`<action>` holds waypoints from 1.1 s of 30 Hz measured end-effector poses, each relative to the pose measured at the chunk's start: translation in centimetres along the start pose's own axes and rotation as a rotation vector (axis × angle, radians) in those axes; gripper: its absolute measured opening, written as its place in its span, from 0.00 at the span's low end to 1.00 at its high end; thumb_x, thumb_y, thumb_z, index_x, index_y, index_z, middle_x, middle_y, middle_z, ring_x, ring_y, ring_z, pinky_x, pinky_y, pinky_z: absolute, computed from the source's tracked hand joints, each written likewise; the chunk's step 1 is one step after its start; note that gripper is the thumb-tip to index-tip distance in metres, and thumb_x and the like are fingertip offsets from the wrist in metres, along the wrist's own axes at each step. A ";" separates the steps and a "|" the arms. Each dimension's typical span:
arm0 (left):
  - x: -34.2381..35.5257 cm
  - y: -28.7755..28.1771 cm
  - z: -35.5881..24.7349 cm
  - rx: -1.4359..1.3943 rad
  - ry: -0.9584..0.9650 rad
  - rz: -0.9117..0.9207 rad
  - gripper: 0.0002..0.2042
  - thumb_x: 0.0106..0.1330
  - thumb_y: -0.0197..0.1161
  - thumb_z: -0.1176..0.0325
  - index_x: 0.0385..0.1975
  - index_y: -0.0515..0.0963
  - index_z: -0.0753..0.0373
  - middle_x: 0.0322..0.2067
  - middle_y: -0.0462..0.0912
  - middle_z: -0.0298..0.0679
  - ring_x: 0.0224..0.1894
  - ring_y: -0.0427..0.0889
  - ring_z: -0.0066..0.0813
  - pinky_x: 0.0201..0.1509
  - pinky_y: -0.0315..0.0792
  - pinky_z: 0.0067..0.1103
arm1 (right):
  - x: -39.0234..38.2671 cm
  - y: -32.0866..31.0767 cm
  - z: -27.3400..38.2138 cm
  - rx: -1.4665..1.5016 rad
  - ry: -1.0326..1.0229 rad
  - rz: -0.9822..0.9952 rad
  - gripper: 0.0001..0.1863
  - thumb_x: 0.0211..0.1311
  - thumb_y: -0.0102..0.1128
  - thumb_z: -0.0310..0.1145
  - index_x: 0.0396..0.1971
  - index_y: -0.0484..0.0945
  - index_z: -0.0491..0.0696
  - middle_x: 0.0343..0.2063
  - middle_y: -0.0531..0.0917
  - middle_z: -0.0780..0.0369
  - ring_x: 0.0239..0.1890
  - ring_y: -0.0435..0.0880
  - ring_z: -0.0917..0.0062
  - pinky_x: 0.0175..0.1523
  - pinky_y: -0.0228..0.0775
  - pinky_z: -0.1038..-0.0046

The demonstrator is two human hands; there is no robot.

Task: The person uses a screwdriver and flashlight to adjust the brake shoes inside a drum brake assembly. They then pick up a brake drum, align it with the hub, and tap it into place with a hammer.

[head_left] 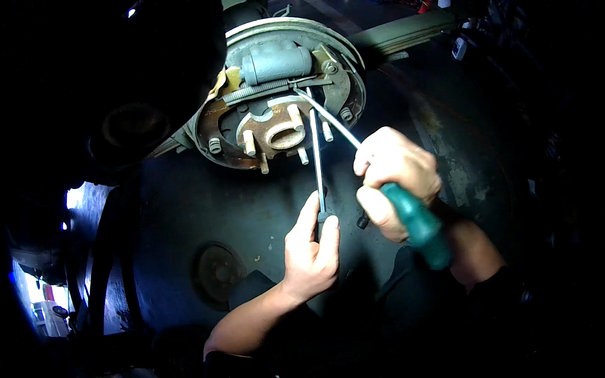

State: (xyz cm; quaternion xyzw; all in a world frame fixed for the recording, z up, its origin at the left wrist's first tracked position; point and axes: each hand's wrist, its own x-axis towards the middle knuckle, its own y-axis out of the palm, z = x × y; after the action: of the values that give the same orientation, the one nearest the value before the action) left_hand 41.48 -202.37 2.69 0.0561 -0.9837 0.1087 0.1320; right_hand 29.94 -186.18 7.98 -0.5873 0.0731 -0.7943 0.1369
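Note:
My left hand [310, 261] pinches the lower end of a slim straight metal rod-like tool [318, 167] between thumb and fingers; any handle is hidden in the hand. Its shaft rises past the wheel hub [265, 129], which has several studs around a central hole. In my right fist is a screwdriver with a green handle [413, 220]; my right hand [400, 167] wraps the handle's front and the base of the shaft. The screwdriver's tip meets the parts beside the coil spring [258, 92], under the grey wheel cylinder [277, 65] of the opened drum brake.
Behind these parts curves the brake's backing plate [290, 24]. A leaf spring [409, 34] runs off to the upper right. On the dark floor lies a round, disc-like part [217, 274]. A large dark shape [145, 75] blocks the upper left.

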 end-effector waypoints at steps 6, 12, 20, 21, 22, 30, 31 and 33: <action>0.3 0.1 -0.4 0.002 0.008 0.014 0.22 0.73 0.55 0.76 0.67 0.66 0.71 0.26 0.76 0.28 0.25 0.70 0.11 0.30 0.66 0.12 | 3.2 -1.9 1.5 -0.020 0.141 0.084 0.06 0.49 0.61 0.25 0.25 0.73 0.42 0.23 0.77 0.59 0.25 0.78 0.74 0.32 0.72 0.74; 0.4 -0.1 -1.2 -0.017 0.014 0.016 0.22 0.72 0.56 0.76 0.64 0.66 0.75 0.38 0.82 0.44 0.37 0.80 0.24 0.42 0.74 0.20 | 2.5 -0.1 1.2 -0.003 0.023 -0.027 0.05 0.48 0.63 0.26 0.23 0.75 0.43 0.21 0.77 0.60 0.23 0.78 0.73 0.31 0.72 0.73; 0.4 0.1 0.0 -0.017 0.043 -0.004 0.22 0.74 0.54 0.76 0.66 0.65 0.72 0.34 0.79 0.32 0.28 0.72 0.12 0.33 0.69 0.12 | 0.9 -0.1 0.3 -0.019 -0.006 -0.004 0.08 0.42 0.66 0.27 0.22 0.76 0.44 0.20 0.76 0.59 0.24 0.79 0.67 0.30 0.72 0.71; 0.3 -0.1 -0.4 -0.009 0.012 0.004 0.22 0.74 0.54 0.76 0.66 0.65 0.72 0.34 0.79 0.32 0.28 0.72 0.12 0.32 0.69 0.12 | 1.5 -0.2 0.4 -0.021 0.014 0.001 0.08 0.42 0.66 0.27 0.21 0.75 0.44 0.20 0.75 0.59 0.23 0.78 0.68 0.29 0.71 0.71; 0.3 -0.3 -1.1 -0.001 -0.020 0.011 0.22 0.74 0.55 0.76 0.66 0.65 0.72 0.33 0.79 0.32 0.28 0.72 0.12 0.32 0.69 0.12 | 1.4 0.6 1.0 0.035 0.077 -0.096 0.06 0.48 0.62 0.26 0.21 0.73 0.43 0.22 0.77 0.60 0.25 0.78 0.72 0.32 0.72 0.73; 0.3 0.1 -0.6 -0.077 0.029 0.008 0.22 0.71 0.56 0.76 0.62 0.66 0.78 0.44 0.83 0.52 0.44 0.83 0.31 0.50 0.76 0.25 | 1.0 1.2 0.3 0.043 -0.049 -0.116 0.05 0.46 0.63 0.24 0.23 0.75 0.43 0.22 0.77 0.59 0.24 0.78 0.73 0.32 0.74 0.71; 0.3 0.1 -0.4 -0.077 0.018 0.003 0.22 0.71 0.56 0.76 0.63 0.66 0.78 0.44 0.83 0.52 0.44 0.83 0.31 0.50 0.76 0.25 | 0.2 1.1 -0.2 -0.038 -0.170 0.028 0.06 0.47 0.65 0.25 0.24 0.76 0.44 0.22 0.77 0.59 0.25 0.79 0.71 0.33 0.75 0.69; 0.2 0.1 -0.3 -0.089 0.010 0.000 0.22 0.71 0.56 0.76 0.63 0.66 0.77 0.44 0.83 0.51 0.44 0.83 0.31 0.50 0.76 0.25 | 0.0 1.1 -0.6 -0.052 -0.199 0.067 0.06 0.49 0.65 0.26 0.23 0.76 0.45 0.22 0.77 0.59 0.25 0.80 0.71 0.34 0.76 0.69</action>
State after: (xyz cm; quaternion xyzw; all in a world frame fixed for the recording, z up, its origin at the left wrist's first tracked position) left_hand 41.34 -202.24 3.06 0.0494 -0.9869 0.0653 0.1390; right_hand 29.54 -187.27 7.47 -0.6638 0.0994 -0.7250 0.1545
